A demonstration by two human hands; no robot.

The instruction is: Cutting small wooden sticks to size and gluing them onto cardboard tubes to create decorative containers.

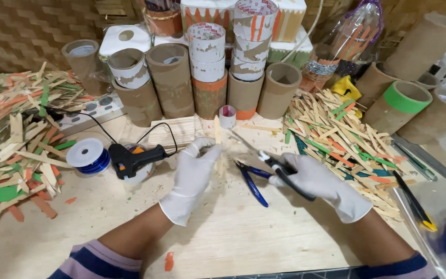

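Gripping a thin pale wooden stick (218,147) upright, the white-gloved left hand (194,173) pinches it closed above the plywood bench (233,232). Just right, the gloved right hand (318,183) wraps a black-handled tool (285,173), tip towards the stick; blue-handled pliers (251,181) lie between. Trimming seems under way, needing a steady stick.

Two gloved hands are seen, the left hand (194,173) and the right hand (318,183). One glue gun (135,159), one wire spool (87,155), one pair of blue pliers (252,181) and one power strip (96,109) are counted. Two heaps of wooden sticks (344,137) are seen; the cardboard tubes (171,77) number over a dozen.
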